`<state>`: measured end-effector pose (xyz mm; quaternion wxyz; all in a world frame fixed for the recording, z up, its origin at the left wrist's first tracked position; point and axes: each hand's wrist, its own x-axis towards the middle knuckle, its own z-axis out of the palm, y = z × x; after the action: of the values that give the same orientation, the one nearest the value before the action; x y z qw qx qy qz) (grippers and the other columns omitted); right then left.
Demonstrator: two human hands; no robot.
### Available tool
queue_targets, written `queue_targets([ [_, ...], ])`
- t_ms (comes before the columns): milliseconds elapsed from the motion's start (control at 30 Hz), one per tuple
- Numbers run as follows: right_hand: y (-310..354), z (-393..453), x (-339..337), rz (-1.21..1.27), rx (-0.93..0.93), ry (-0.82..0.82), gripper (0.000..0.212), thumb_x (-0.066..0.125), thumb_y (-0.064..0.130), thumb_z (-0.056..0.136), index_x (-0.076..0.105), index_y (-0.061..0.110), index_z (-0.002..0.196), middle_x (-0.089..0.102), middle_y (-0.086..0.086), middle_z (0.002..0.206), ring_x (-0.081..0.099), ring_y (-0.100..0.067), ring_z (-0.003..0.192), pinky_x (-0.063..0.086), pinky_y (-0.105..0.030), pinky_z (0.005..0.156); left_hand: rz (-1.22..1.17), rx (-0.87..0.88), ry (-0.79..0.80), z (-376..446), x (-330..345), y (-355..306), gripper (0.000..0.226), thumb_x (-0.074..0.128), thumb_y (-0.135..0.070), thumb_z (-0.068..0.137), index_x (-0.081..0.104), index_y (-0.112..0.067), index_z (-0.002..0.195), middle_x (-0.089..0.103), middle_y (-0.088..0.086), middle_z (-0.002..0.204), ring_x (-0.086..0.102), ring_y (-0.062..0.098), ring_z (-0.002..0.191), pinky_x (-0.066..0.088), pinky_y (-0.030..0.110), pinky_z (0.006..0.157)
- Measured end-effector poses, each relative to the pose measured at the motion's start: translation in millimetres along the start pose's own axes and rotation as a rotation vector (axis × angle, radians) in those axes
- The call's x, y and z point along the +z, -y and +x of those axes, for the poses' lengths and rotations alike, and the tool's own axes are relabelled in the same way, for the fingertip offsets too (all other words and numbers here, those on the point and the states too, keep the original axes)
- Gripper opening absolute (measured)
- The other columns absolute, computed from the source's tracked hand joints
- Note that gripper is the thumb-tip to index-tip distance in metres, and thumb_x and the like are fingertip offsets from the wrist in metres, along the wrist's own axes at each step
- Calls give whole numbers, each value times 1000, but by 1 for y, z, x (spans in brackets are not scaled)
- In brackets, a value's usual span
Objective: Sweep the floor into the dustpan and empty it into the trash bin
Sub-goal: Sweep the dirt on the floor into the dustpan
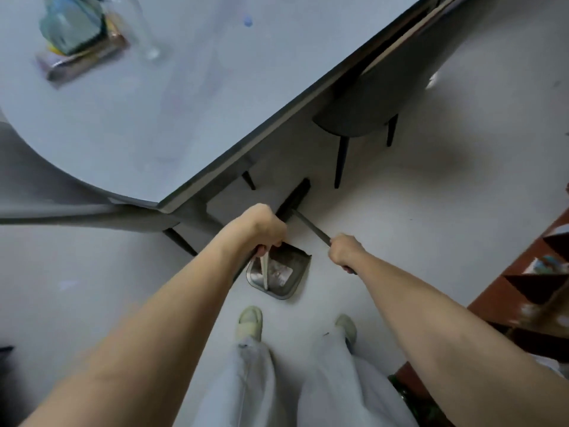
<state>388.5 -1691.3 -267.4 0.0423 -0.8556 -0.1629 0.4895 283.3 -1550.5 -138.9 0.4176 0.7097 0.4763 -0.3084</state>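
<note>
Beside the table (172,124), one dustpan (278,272) gripped by left hand (264,229), one broom (295,198) by right hand (343,249)

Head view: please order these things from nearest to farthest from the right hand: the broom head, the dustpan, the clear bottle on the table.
From the right hand:
1. Dustpan, on the floor just to its left.
2. Broom head, ahead of it at the table's edge, only a little farther in the picture.
3. Clear bottle, far off on the table, upper left.
</note>
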Motion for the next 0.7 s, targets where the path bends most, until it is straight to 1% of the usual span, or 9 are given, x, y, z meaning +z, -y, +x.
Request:
queue_targets([
  [100, -49, -11, -7, -31, 60, 8, 42, 37, 6, 90, 51, 8, 130, 49, -11, 95, 50, -26, 80, 38, -27, 50, -22, -25, -16, -1, 6, -10, 15, 47, -4, 88, 62, -6, 89, 50, 13, 74, 39, 21, 53, 31, 27, 49],
  [233, -113, -38, -29, -113, 129, 25, 42, 36, 7, 91, 49, 7, 131, 54, -13, 100, 49, -25, 82, 32, -26, 46, -153, -44, -103, -8, 24, -7, 22, 48, 0, 85, 68, 6, 92, 52, 15, 70, 39, 19, 45, 31, 24, 40],
  [400, -122, -74, -50, -195, 146, 19, 36, 36, 1, 91, 54, -3, 121, 55, -16, 79, 48, -22, 56, 34, -25, 36, -273, -42, -162, -28, 37, 9, 18, 47, 5, 83, 64, 2, 80, 48, 14, 61, 34, 20, 44, 28, 19, 38],
  [467, -120, -91, -45, -221, 122, 8, 35, 36, -1, 90, 54, -3, 121, 50, -14, 73, 47, -22, 53, 36, -26, 38, -317, -42, -174, -40, 43, 24, 19, 44, 5, 85, 61, 1, 78, 46, 13, 60, 33, 19, 44, 26, 17, 36],
  [500, -118, -100, -40, -245, 105, -5, 36, 37, -1, 91, 52, -2, 123, 52, -15, 79, 50, -23, 57, 37, -26, 40, -339, -41, -182, -48, 47, 34, 20, 42, 5, 86, 61, 1, 79, 47, 13, 63, 33, 19, 44, 25, 16, 35],
  [567, -113, -113, -30, -319, 62, -24, 37, 37, 1, 92, 49, 1, 127, 58, -16, 105, 58, -26, 75, 38, -25, 43, -401, -39, -196, -59, 56, 54, 22, 40, 5, 87, 61, 1, 82, 48, 14, 66, 33, 18, 45, 25, 16, 34],
  [600, -106, -122, -23, -363, 33, -32, 38, 38, 2, 92, 48, 3, 129, 57, -16, 116, 59, -27, 83, 40, -25, 46, -442, -37, -208, -68, 59, 67, 21, 40, 5, 88, 60, 1, 83, 47, 13, 65, 33, 18, 45, 24, 16, 34],
  [667, -88, -135, -10, -443, -12, -43, 41, 40, 3, 93, 47, 6, 133, 55, -15, 123, 59, -28, 94, 44, -28, 58, -501, -29, -236, -83, 63, 92, 20, 41, 6, 89, 59, 0, 82, 44, 11, 61, 31, 18, 45, 23, 15, 35],
  [700, -79, -141, -3, -493, -26, -32, 41, 41, 3, 93, 48, 7, 133, 55, -14, 121, 59, -28, 93, 44, -28, 64, -518, -24, -243, -90, 64, 105, 19, 42, 6, 88, 59, 0, 82, 44, 10, 60, 30, 18, 45, 23, 14, 35],
])
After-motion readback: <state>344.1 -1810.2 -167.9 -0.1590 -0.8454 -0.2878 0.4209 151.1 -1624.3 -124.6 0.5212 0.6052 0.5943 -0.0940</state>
